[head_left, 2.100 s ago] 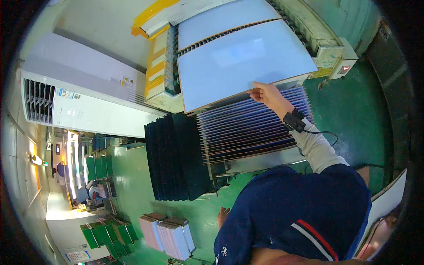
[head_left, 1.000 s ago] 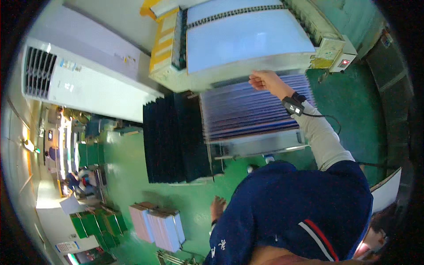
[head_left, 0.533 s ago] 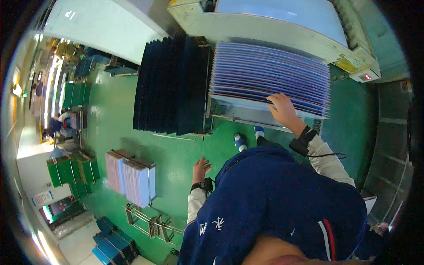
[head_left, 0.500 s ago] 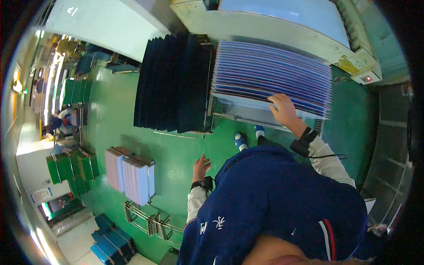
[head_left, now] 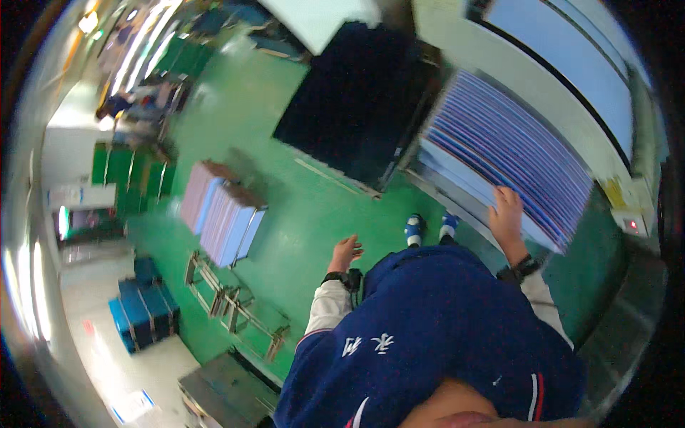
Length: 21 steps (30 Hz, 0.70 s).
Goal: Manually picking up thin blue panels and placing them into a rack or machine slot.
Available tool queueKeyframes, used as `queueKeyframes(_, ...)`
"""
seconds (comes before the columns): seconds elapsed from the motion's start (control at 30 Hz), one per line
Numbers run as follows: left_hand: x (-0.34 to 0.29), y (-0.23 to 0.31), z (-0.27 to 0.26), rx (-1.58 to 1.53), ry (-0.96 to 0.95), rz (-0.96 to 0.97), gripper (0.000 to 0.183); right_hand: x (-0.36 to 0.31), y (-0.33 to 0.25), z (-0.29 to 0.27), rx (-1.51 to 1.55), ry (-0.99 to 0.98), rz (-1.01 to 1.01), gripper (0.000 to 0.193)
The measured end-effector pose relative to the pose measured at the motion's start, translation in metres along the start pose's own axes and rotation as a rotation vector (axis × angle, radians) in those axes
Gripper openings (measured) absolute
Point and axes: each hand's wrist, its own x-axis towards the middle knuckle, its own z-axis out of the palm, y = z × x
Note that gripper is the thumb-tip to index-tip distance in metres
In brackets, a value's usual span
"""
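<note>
A rack of thin blue-purple panels [head_left: 510, 153], set on edge in close rows, stands ahead of me on the right. My right hand [head_left: 506, 217] is at its near side, fingers slightly bent over the edge of the front panels; whether they touch cannot be made out. No panel is lifted in that hand. My left hand [head_left: 347, 251] hangs in the air over the green floor by my waist, fingers loosely apart and holding nothing. Left of the panel rack stands a stack of black sheets [head_left: 357, 107], its details lost in the dark.
A pale machine [head_left: 457, 43] borders the far side. On the left stand a cart of pink and pale-blue panels [head_left: 221, 214], an empty metal frame [head_left: 228, 299], green stacks [head_left: 132, 175] and blue stacks [head_left: 146, 310]. A grey table [head_left: 228, 392] is at lower left. A person [head_left: 118, 105] is far left.
My view has turned left, so the racks now appear slanted and farther right. My right hand remains by the near edge of the panels; my left hand stays free beside my body.
</note>
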Motion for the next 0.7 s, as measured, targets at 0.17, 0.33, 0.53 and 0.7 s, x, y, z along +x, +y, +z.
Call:
queueKeyframes(0.17, -0.006, 0.021, 0.004, 0.061, 0.029, 0.037, 0.049, -0.016, -0.015, 0.008, -0.118, -0.015, 0.059, 0.051)
queueKeyframes(0.33, 0.029, 0.065, -0.019, 0.43, 0.285, 0.379, 0.046, -0.007, -0.011, 0.008, -0.043, -0.038, 0.032, 0.046)
queueKeyframes(0.53, -0.032, 0.223, 0.058, 0.731, 0.651, 1.154, 0.048, -0.007, 0.004, 0.016, -0.11, -0.05, 0.015, 0.038)
queueKeyframes(0.7, -0.033, 0.264, 0.105, 0.959, 0.585, 1.392, 0.056, -0.011, 0.001, 0.028, -0.071, -0.073, 0.113, 0.037)
